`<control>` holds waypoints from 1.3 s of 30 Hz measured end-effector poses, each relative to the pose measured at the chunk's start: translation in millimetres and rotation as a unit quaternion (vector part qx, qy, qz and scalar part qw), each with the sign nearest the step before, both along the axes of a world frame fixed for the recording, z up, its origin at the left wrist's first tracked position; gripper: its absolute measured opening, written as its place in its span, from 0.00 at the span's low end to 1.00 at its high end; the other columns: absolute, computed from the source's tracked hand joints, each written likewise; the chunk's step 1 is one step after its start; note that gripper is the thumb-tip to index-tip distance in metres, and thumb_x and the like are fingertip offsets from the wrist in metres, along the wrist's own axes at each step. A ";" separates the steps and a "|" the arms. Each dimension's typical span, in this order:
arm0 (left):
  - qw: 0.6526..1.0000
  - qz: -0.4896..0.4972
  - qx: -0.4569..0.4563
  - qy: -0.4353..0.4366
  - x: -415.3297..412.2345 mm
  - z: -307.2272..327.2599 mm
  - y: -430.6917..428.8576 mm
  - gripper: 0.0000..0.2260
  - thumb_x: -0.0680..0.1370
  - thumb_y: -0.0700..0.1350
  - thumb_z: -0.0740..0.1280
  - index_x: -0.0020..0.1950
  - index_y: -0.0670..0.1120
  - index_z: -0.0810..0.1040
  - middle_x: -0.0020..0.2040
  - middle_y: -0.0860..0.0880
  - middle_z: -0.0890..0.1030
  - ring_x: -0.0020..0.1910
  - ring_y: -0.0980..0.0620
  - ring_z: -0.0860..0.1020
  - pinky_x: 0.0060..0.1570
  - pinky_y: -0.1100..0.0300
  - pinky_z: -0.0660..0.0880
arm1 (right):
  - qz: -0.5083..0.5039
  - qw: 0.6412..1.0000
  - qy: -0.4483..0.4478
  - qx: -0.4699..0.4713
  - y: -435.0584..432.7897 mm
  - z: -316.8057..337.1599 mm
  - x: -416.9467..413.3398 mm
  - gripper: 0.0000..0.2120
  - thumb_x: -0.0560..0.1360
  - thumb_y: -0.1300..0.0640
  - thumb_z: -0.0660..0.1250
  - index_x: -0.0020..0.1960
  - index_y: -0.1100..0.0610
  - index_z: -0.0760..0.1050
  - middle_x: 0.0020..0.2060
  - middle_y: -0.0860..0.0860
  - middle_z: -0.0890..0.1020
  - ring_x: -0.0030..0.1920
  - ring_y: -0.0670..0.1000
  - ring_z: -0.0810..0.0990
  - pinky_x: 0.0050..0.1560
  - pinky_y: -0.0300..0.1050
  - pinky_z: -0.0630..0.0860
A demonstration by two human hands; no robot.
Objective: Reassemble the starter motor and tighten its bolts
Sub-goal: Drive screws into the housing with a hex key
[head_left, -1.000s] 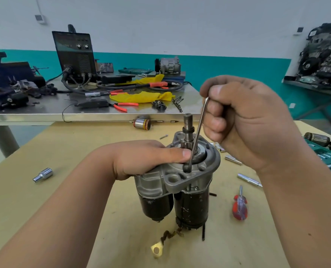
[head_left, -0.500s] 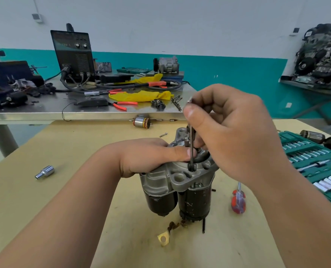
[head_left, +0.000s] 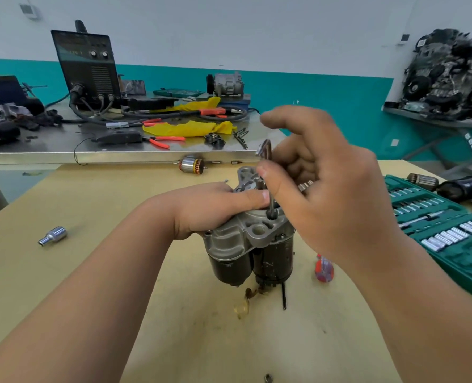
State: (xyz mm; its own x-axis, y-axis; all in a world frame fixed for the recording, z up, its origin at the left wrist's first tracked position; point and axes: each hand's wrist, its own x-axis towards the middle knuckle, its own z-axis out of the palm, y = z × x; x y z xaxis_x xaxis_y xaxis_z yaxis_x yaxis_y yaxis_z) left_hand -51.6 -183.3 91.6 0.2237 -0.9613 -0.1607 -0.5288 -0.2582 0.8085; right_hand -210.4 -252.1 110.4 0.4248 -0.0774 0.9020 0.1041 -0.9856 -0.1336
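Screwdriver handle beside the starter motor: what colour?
Red with a bluish band, the screwdriver handle; shows best in the head view.

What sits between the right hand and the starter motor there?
An L-shaped hex key: the right hand pinches it and its lower tip sits in a bolt on the starter motor. Head view.

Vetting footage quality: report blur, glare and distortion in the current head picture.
Head view: motion blur smears the right hand and hex key; the starter motor is sharper; steel bench shows dull glare; wide-angle lens stretches the picture toward its corners.
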 end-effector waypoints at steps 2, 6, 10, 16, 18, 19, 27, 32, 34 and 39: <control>1.000 0.008 0.005 -0.008 -1.5 0.4 -1.7 0.33 0.70 0.68 0.66 0.52 0.38 0.82 0.48 0.39 0.85 0.51 0.38 0.82 0.60 0.38 0.75 | -0.022 0.998 -0.013 -0.052 -6.3 -0.4 2.2 0.15 0.75 0.64 0.69 0.61 0.62 0.76 0.40 0.44 0.75 0.38 0.41 0.72 0.44 0.32 0.75; 0.999 0.031 0.011 -0.028 -5.4 1.1 -7.2 0.32 0.68 0.71 0.64 0.49 0.42 0.83 0.45 0.44 0.86 0.47 0.44 0.84 0.58 0.42 0.77 | -0.037 0.996 -0.057 -0.060 -14.5 1.9 3.6 0.12 0.75 0.58 0.70 0.56 0.63 0.80 0.42 0.52 0.82 0.38 0.44 0.76 0.42 0.37 0.77; 0.999 0.042 0.013 -0.027 -9.0 1.1 -11.8 0.34 0.63 0.72 0.64 0.48 0.43 0.83 0.44 0.45 0.86 0.46 0.45 0.84 0.57 0.42 0.78 | -0.026 0.991 -0.129 -0.029 -15.4 1.8 6.4 0.09 0.75 0.58 0.70 0.47 0.64 0.82 0.39 0.55 0.83 0.37 0.47 0.79 0.41 0.34 0.74; 0.998 0.053 0.011 -0.016 -8.1 -2.7 -14.6 0.40 0.59 0.74 0.65 0.52 0.41 0.83 0.48 0.41 0.85 0.51 0.40 0.83 0.59 0.40 0.76 | 0.074 0.982 -0.136 0.108 -11.8 -6.6 9.7 0.05 0.76 0.59 0.64 0.49 0.51 0.76 0.39 0.43 0.79 0.37 0.39 0.78 0.39 0.33 0.74; 0.998 0.054 0.013 -0.025 -7.3 -2.1 -15.8 0.41 0.59 0.76 0.64 0.52 0.42 0.83 0.48 0.42 0.85 0.50 0.41 0.83 0.59 0.41 0.76 | 0.104 0.973 -0.127 0.160 -12.4 -4.8 10.0 0.07 0.76 0.58 0.63 0.47 0.46 0.74 0.38 0.43 0.80 0.36 0.44 0.80 0.36 0.40 0.76; 0.998 0.054 0.013 -0.027 -6.8 -1.9 -16.1 0.42 0.57 0.76 0.63 0.52 0.42 0.83 0.47 0.43 0.85 0.50 0.42 0.83 0.59 0.41 0.76 | 0.119 0.969 -0.116 0.183 -13.2 -3.4 9.6 0.07 0.76 0.57 0.62 0.46 0.45 0.74 0.37 0.44 0.81 0.35 0.46 0.80 0.34 0.42 0.76; 0.998 0.048 0.014 -0.023 -2.1 -4.0 -16.3 0.35 0.62 0.73 0.64 0.50 0.44 0.84 0.45 0.45 0.86 0.48 0.43 0.84 0.59 0.42 0.77 | 0.298 0.802 0.052 0.516 -28.8 11.8 9.2 0.13 0.74 0.55 0.59 0.35 0.51 0.79 0.29 0.52 0.79 0.28 0.52 0.77 0.25 0.40 0.71; 0.999 0.044 0.004 -0.012 -0.7 -4.5 -17.5 0.36 0.61 0.73 0.66 0.48 0.44 0.84 0.44 0.45 0.86 0.46 0.44 0.84 0.58 0.42 0.77 | 0.234 0.832 0.068 0.499 -32.3 11.4 15.6 0.12 0.77 0.50 0.55 0.45 0.54 0.75 0.27 0.46 0.74 0.27 0.48 0.73 0.24 0.40 0.65; 0.999 0.042 -0.001 -0.005 -0.3 -4.6 -18.1 0.37 0.59 0.73 0.66 0.49 0.42 0.83 0.45 0.43 0.86 0.46 0.43 0.84 0.59 0.42 0.77 | 0.222 0.867 0.062 0.442 -30.7 9.8 17.0 0.09 0.76 0.49 0.60 0.47 0.53 0.76 0.28 0.46 0.76 0.27 0.47 0.75 0.24 0.37 0.68; 0.999 0.031 -0.008 0.007 2.2 -1.3 -23.6 0.34 0.62 0.70 0.66 0.47 0.40 0.82 0.43 0.41 0.85 0.40 0.45 0.82 0.49 0.47 0.78 | 0.215 0.884 0.038 0.414 -34.2 10.6 15.9 0.05 0.72 0.57 0.70 0.47 0.54 0.76 0.31 0.49 0.82 0.30 0.53 0.79 0.25 0.39 0.74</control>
State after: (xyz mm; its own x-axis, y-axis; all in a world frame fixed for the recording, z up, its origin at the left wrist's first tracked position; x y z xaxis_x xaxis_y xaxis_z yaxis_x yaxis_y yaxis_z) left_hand -49.4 -206.9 90.3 0.2815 -0.9478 -0.1496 -0.4999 -0.2779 0.8203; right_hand -194.5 -286.3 121.0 0.6330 -0.5135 0.5793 0.4044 -0.4187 -0.8131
